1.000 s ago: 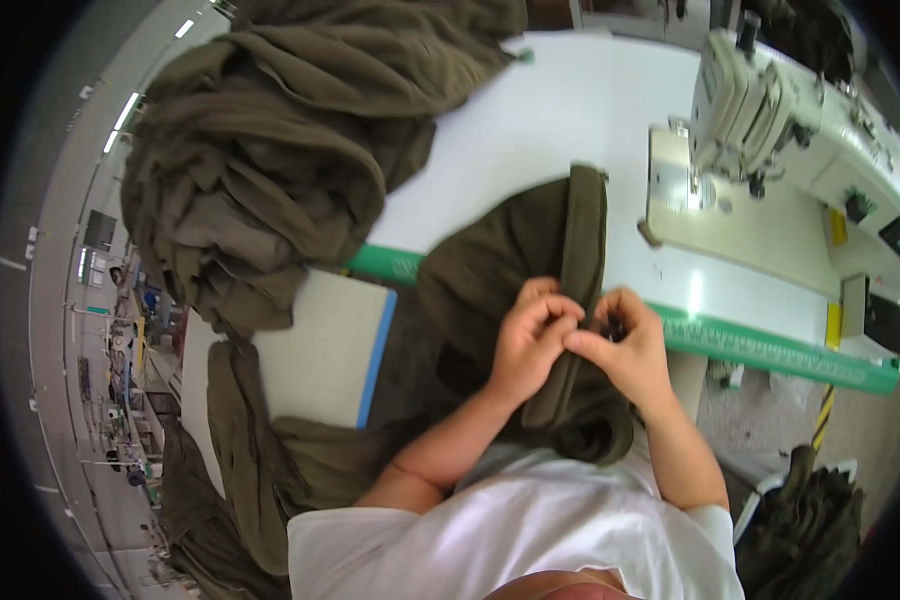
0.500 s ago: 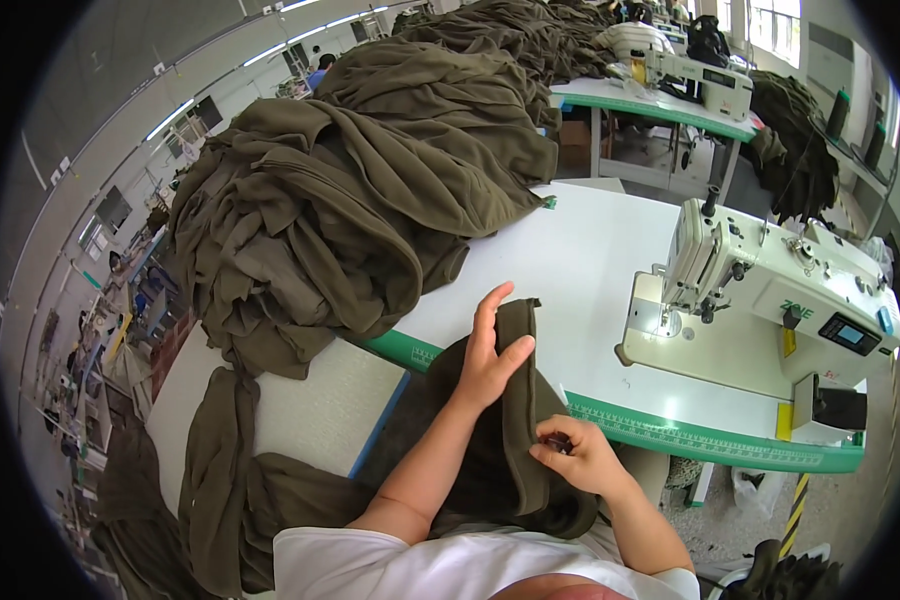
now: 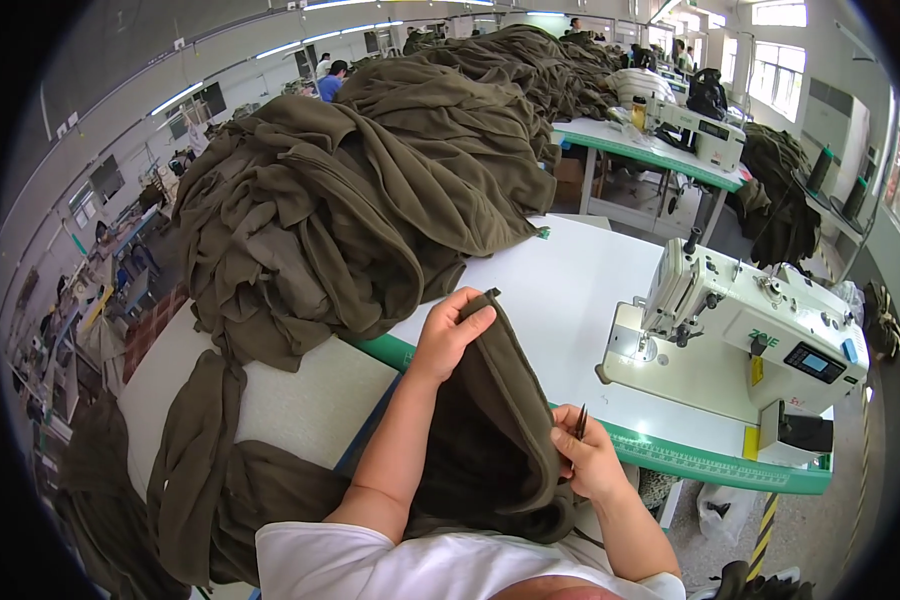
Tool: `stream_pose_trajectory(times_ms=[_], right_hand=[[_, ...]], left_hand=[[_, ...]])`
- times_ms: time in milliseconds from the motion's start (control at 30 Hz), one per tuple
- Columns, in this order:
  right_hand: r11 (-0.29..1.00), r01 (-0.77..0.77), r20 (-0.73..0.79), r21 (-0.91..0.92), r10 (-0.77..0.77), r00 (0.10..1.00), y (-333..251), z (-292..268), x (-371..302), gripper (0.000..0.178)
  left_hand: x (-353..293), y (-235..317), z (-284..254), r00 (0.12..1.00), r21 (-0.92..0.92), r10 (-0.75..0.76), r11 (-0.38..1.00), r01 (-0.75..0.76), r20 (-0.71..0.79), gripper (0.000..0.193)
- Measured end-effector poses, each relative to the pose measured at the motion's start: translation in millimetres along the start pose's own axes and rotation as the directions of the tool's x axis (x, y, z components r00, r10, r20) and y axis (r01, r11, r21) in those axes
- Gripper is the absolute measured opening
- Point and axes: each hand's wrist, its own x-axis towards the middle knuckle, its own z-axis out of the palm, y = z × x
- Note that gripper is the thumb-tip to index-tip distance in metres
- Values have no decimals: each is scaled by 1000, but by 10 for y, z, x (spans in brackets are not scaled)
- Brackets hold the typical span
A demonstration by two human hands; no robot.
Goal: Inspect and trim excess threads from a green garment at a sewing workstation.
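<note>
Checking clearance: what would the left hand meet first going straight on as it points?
Probably the brown fabric pile, beyond a strip of white tabletop; how high the left hand sits is unclear.

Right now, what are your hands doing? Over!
Left hand gripping folded olive fabric, far end. Right hand at nearer edge, holding slim dark pointed tool. White sewing machine apart, rightward.

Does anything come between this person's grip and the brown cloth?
Nothing visible does. The left hand's grip directly pinches the far end of the cloth; the right hand's grip meets its edge nearer the body, also holding a dark pointed tool.
</note>
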Motion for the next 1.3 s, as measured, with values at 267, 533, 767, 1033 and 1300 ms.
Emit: stream_pose_trajectory(times_ms=[267, 533, 767, 1033, 1300], right_hand=[[673, 412, 267, -614, -315, 911, -536, 334, -1, 20], [446, 648, 506, -618, -405, 762, -1288, 877, -310, 26], [933, 302, -13, -197, -310, 951, -255, 84, 96, 17], [993, 118, -232, -8, -117, 966, 651, -511, -104, 10], [992, -103, -407, -67, 68, 911, 700, -613, -303, 12]], left_hand=[[-107, 606, 0, 642, 528, 755, 602, -599, -133, 13], [-251, 1659, 256, -17, 772, 996, 57, -632, -88, 18], [440, 462, 324, 778, 695, 622, 521, -495, 88, 18], [306, -1287, 437, 968, 693, 227, 682, -234, 103, 20], [205, -1281, 368, 921, 357, -279, 918, 172, 273, 18]])
